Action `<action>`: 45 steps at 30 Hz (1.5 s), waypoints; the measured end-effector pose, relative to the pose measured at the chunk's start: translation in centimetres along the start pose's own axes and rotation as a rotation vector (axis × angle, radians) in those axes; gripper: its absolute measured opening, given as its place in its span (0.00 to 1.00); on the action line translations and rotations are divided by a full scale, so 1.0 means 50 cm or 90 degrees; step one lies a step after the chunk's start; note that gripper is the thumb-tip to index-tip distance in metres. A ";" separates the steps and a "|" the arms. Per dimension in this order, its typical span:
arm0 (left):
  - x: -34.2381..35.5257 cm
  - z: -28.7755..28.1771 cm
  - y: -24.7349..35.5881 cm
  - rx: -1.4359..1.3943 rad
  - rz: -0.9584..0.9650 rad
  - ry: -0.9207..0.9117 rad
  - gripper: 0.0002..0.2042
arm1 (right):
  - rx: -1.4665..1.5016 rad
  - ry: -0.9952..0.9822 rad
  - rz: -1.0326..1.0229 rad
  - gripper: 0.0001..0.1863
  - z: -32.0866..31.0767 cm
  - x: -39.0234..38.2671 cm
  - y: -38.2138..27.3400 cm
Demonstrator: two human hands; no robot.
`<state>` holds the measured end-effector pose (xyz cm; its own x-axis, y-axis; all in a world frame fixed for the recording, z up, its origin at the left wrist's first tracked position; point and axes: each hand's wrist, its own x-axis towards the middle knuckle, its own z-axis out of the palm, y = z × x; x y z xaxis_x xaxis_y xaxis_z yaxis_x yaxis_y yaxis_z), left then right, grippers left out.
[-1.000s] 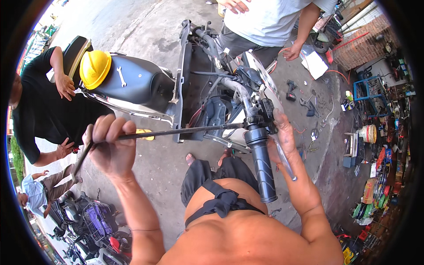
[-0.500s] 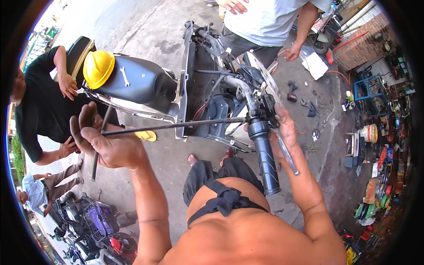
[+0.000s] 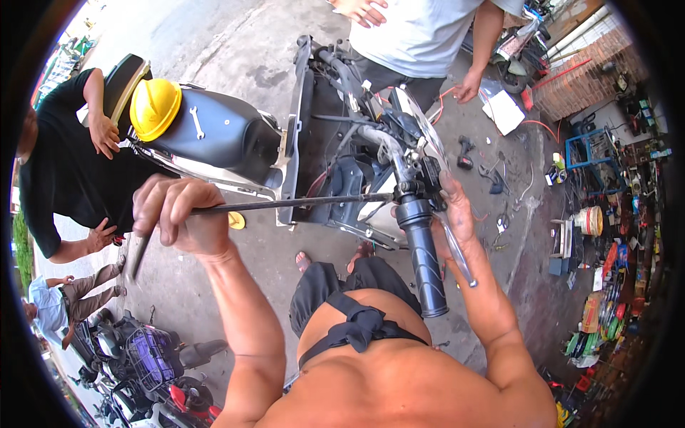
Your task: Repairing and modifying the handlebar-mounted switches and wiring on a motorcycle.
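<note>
My left hand point(image 3: 183, 214) has its fingers curled round the bent or cross-handled end of a long dark metal rod tool point(image 3: 300, 202). The rod's far end meets the clamp point(image 3: 409, 190) on the scooter's handlebar, just inboard of a black rubber grip point(image 3: 427, 271). My right hand point(image 3: 457, 220) grips the bar's control end from behind, beside the silver lever point(image 3: 464, 262), its fingers partly hidden. The handlebar tube point(image 3: 378, 139) is bare metal with exposed cables, above an opened-up front body point(image 3: 321, 128).
A black seat point(image 3: 221, 135) carries a yellow helmet point(image 3: 153, 107) and a spanner point(image 3: 197, 123). People stand at left point(image 3: 71, 164) and across the scooter point(image 3: 421, 32). A drill point(image 3: 465, 151) and tools lie on the floor; cluttered shelving point(image 3: 599, 221) lines the right, parked scooters point(image 3: 150, 364) lower left.
Half a second ago my left hand's fingers were loosened around the tool's handle; now they are curled back over it, and the handle's angle has shifted. My right hand stays at the handlebar.
</note>
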<state>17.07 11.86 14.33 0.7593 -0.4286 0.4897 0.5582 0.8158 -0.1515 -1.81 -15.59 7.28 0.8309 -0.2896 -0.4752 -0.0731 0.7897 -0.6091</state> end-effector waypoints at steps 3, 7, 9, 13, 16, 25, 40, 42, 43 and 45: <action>-0.003 0.044 0.031 0.183 -0.057 0.295 0.04 | 0.000 0.002 0.011 0.35 -0.004 -0.011 -0.002; 0.033 0.094 0.048 0.405 -0.072 0.523 0.05 | -0.020 0.010 0.015 0.34 0.001 -0.006 -0.008; 0.049 0.112 0.079 0.776 -0.369 0.270 0.04 | -0.028 0.033 0.001 0.33 0.013 -0.014 -0.010; 0.038 0.084 0.068 1.537 0.093 -0.132 0.06 | 0.013 0.005 0.022 0.33 0.015 -0.019 -0.012; 0.003 0.020 0.058 1.424 0.447 0.000 0.09 | 0.022 -0.018 0.010 0.28 0.036 -0.030 -0.016; 0.008 -0.037 -0.021 0.627 0.529 0.366 0.20 | 0.052 -0.026 0.062 0.24 0.025 -0.023 -0.021; -0.061 -0.002 0.006 -0.009 0.197 0.173 0.06 | -0.096 0.013 0.097 0.25 0.045 -0.037 -0.046; -0.078 -0.007 0.018 0.061 0.181 0.211 0.06 | -0.164 0.039 0.092 0.26 0.058 -0.041 -0.052; -0.082 -0.009 0.020 0.094 0.168 0.233 0.06 | -0.165 0.041 0.093 0.26 0.056 -0.040 -0.050; -0.089 -0.006 0.016 0.089 0.203 0.286 0.07 | -0.171 0.064 0.078 0.26 0.048 -0.036 -0.046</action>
<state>14.23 14.30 11.78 0.9677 -0.2512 0.0199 0.2519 0.9625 -0.1011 -1.81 -15.59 11.02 0.7493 -0.2642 -0.6073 -0.3230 0.6547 -0.6834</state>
